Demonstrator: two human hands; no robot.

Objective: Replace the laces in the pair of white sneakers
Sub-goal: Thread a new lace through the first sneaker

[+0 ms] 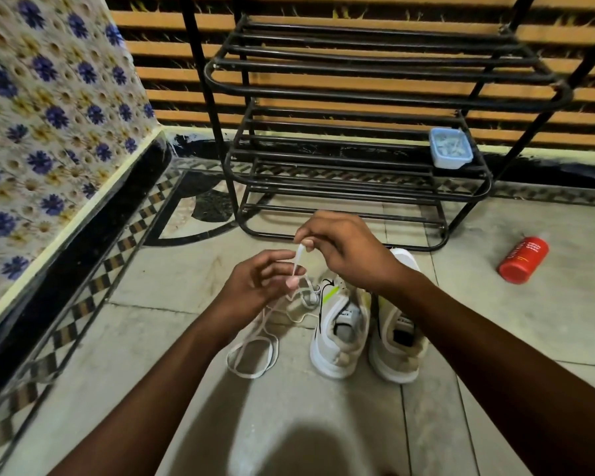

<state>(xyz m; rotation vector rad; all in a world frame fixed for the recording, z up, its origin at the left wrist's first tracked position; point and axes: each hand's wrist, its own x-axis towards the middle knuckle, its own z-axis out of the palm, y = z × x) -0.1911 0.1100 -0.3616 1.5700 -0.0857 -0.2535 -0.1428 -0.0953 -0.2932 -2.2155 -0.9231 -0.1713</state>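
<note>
Floor (529, 321) carries sneakers (337, 341), lace (248, 375), rack (323, 154), and probably a red bottle (522, 259).

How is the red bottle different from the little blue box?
The red bottle lies on its side on the floor; the blue box sits flat on the black rack. The red bottle is round and long; the blue box is squarish and low. Both are small and sit off to the right of the sneakers.
</note>
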